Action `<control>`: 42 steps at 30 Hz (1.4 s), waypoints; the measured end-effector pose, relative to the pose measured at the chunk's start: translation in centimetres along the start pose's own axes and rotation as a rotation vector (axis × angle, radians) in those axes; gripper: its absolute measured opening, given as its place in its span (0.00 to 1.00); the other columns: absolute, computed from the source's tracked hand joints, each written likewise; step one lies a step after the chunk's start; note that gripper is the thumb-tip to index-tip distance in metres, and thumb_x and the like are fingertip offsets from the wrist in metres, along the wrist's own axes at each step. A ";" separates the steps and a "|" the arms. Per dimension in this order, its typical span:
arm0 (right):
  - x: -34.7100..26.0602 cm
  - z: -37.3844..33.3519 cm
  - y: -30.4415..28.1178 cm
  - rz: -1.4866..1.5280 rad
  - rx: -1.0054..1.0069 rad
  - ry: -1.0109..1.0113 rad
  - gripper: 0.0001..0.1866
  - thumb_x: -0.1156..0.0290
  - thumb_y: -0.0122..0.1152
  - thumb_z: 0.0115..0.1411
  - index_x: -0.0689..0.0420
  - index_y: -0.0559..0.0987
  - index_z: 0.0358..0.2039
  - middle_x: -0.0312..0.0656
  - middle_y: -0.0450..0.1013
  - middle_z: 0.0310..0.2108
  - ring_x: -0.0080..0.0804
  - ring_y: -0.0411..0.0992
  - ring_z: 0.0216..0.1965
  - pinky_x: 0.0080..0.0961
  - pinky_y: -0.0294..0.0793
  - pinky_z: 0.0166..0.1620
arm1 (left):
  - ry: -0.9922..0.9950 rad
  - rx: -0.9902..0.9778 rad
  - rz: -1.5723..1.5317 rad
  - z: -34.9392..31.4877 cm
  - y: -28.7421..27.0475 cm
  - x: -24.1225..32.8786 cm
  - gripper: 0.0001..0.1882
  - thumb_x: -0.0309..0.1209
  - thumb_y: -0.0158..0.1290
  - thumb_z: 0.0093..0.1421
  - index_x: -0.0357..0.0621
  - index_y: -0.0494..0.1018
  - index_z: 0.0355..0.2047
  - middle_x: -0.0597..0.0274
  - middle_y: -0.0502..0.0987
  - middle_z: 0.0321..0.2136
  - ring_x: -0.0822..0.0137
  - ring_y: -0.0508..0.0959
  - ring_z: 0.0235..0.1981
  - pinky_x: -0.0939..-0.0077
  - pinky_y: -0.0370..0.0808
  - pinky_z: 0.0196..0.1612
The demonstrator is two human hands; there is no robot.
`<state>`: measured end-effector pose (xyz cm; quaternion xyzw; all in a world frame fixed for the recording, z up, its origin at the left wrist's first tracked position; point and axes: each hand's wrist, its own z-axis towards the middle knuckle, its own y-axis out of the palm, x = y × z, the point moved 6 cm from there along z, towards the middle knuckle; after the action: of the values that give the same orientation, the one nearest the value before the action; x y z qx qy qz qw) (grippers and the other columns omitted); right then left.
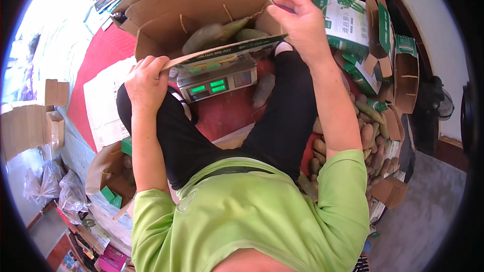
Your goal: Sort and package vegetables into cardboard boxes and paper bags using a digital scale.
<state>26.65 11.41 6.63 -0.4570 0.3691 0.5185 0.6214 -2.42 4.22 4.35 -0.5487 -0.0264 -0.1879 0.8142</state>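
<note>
**Both hands working the flaps of a box on a scale**

An open cardboard box (201, 10) is sitting at about 12 o'clock, resting on a scale (217, 83) whose green display is glowing toward the person. Inside the box, several long green-brown vegetables (217, 34) are lying against each other.

The left hand (146, 83), at about 9 o'clock from the scale, is clenching the near flap (222, 53) of the box: the fingers are curling over the flap's left end with the thumb tucked against its edge, so the flap is being pinched firmly. The right hand (302, 22), at about 1 o'clock, is lying against the box's right side, fingers loosely spread and bent over the top corner there; whether it is actually gripping that corner or only touching it cannot be told.

The scale is standing on a red mat (101, 55) between the person's knees, which are covered in black trousers (282, 116). At 3 o'clock, printed green-and-white boxes (353, 25) are stacked just beside the right arm, and below them, at 4 o'clock, a heap of the same vegetables (370, 136) is lying loose. At 9 o'clock, folded cardboard (33, 121) is piled well apart from the hands.
</note>
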 end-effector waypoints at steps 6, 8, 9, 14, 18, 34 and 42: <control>6.2 -8.0 -10.9 0.000 0.280 0.204 0.11 0.77 0.60 0.55 0.61 0.76 0.41 0.35 0.74 0.35 0.17 0.70 0.36 0.15 0.70 0.40 | -0.073 -0.002 -0.048 -0.1 0.5 -0.6 0.08 0.27 0.56 0.49 0.50 0.77 0.32 0.64 0.76 0.28 0.56 0.76 0.33 0.67 0.72 0.37; 10.4 -13.2 -14.5 -0.066 0.409 0.348 0.11 0.77 0.60 0.56 0.62 0.77 0.40 0.34 0.74 0.33 0.16 0.70 0.35 0.15 0.70 0.39 | -0.051 0.014 -0.054 0.0 0.4 -0.2 0.08 0.27 0.56 0.50 0.49 0.77 0.32 0.64 0.77 0.29 0.57 0.77 0.34 0.69 0.72 0.38; 12.8 -16.3 -16.0 -0.113 0.429 0.430 0.10 0.77 0.59 0.56 0.62 0.77 0.39 0.34 0.74 0.33 0.17 0.70 0.35 0.16 0.70 0.39 | -0.049 0.015 -0.056 0.0 0.6 -0.3 0.08 0.27 0.56 0.50 0.49 0.77 0.32 0.63 0.77 0.29 0.58 0.77 0.34 0.70 0.72 0.38; 23.0 -34.7 -18.0 -0.482 0.316 0.682 0.11 0.75 0.62 0.51 0.61 0.78 0.36 0.44 0.77 0.32 0.33 0.75 0.35 0.26 0.73 0.42 | -0.093 0.028 -0.065 -0.5 0.7 -1.1 0.05 0.30 0.56 0.54 0.48 0.78 0.33 0.64 0.78 0.30 0.61 0.79 0.32 0.73 0.73 0.35; 24.8 -48.2 -17.2 -0.657 0.240 1.006 0.09 0.76 0.61 0.52 0.60 0.78 0.36 0.37 0.76 0.30 0.27 0.73 0.33 0.24 0.72 0.37 | -0.048 0.012 -0.046 -0.4 1.9 -2.2 0.07 0.32 0.56 0.55 0.45 0.78 0.34 0.62 0.79 0.31 0.62 0.79 0.33 0.73 0.73 0.36; 15.2 -66.8 -27.3 -0.996 1.030 1.471 0.27 0.67 0.68 0.45 0.61 0.74 0.47 0.50 0.74 0.42 0.40 0.73 0.44 0.31 0.71 0.48 | -0.100 0.018 -0.085 -0.5 2.7 -3.9 0.09 0.33 0.57 0.56 0.44 0.78 0.36 0.60 0.80 0.32 0.66 0.79 0.34 0.75 0.73 0.38; 15.2 -69.7 -28.4 -0.589 1.368 1.496 0.43 0.68 0.73 0.42 0.60 0.62 0.58 0.52 0.64 0.56 0.45 0.67 0.53 0.34 0.64 0.57 | -0.144 0.002 -0.111 -0.6 2.7 -3.3 0.09 0.32 0.56 0.57 0.44 0.77 0.38 0.63 0.79 0.32 0.70 0.77 0.33 0.80 0.73 0.32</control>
<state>58.44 -51.44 -23.91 -0.2839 0.7465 -0.3853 0.4623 -4.67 5.46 0.94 -0.5576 -0.1154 -0.1928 0.7991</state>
